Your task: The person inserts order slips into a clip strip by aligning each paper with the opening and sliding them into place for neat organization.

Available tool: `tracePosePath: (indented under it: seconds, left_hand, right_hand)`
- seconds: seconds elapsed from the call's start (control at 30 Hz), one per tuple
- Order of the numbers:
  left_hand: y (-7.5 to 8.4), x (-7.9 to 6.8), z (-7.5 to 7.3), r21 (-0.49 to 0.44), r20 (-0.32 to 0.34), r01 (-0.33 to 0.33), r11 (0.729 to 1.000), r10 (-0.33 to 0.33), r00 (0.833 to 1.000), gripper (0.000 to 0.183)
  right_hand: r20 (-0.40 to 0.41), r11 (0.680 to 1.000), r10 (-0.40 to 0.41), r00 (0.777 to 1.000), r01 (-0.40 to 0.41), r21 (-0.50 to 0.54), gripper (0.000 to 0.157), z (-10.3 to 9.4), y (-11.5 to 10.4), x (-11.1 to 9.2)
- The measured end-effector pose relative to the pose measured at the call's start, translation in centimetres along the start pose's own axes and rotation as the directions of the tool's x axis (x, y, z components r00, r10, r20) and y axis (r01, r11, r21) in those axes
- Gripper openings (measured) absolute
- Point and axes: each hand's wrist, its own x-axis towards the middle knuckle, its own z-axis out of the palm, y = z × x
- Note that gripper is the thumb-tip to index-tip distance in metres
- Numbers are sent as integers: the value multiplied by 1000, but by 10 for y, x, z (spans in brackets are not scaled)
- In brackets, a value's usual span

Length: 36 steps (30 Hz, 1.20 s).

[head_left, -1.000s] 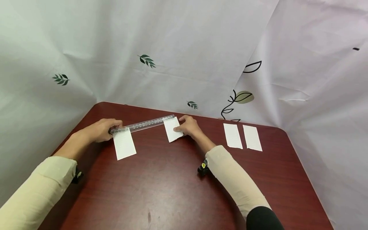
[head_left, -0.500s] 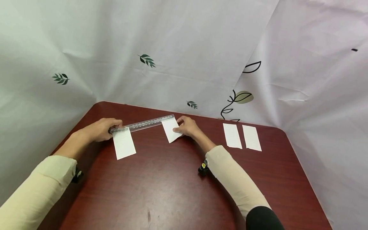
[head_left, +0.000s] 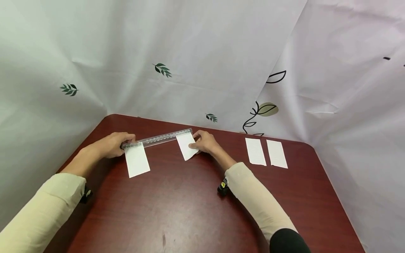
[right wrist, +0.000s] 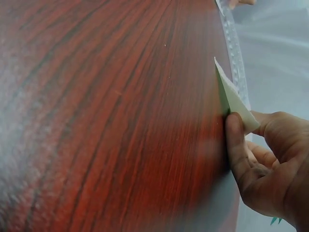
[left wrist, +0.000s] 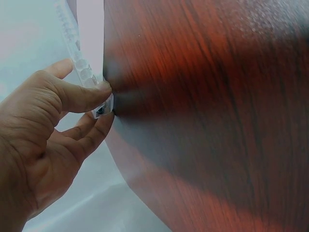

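A clear plastic strip point(head_left: 161, 137) with a row of round shapes along it slants across the far part of the table. My left hand point(head_left: 115, 144) pinches its left end between thumb and fingers. From that end a white paper slip point(head_left: 137, 160) extends toward me, its top edge at the strip. My right hand point(head_left: 205, 141) pinches a second paper slip point(head_left: 185, 144) by its right edge, thumb on top. That slip's upper edge overlaps the strip near its right end. In the right wrist view, the held paper point(right wrist: 236, 104) bends up off the table.
Two more white paper slips, a left one point(head_left: 255, 151) and a right one point(head_left: 276, 154), lie side by side at the right. The dark red table point(head_left: 177, 207) ends at the back against a white leaf-printed curtain point(head_left: 190, 70).
The right-hand paper slip has shifted slightly left along the strip, and its lower right edge now curls up more. My left hand keeps its place on the strip. The head view has tilted slightly.
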Motion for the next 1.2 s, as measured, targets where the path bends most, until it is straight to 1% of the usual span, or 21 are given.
tracePosePath:
  seconds: [0.13,0.17,0.37,0.4,0.7,0.93,1.2]
  left_hand:
    - [0,0,1,-2,8,4,1000,-4,1000,44]
    - [-1,0,1,-4,9,5,1000,-5,1000,44]
    - [1,-1,3,-10,16,23,1000,-23,1000,43]
    - [1,-1,4,-9,16,24,1000,-24,1000,43]
    - [2,0,1,0,10,16,1000,-16,1000,43]
    - [3,1,2,0,8,24,1000,-24,1000,43]
    - [4,1,2,6,6,17,1000,-17,1000,43]
  right_hand:
    - [7,1000,-3,1000,3,26,47,0,1,0]
    - [10,999,7,1000,-7,46,47,1,1,1]
    - [26,993,-6,1000,3,120,50,5,3,1]
    - [26,992,-18,999,15,124,50,5,3,0]
    - [28,983,-34,999,28,182,50,7,3,5]
    - [36,984,-50,998,43,172,51,8,2,5]
    - [23,984,-43,999,39,172,49,10,1,5]
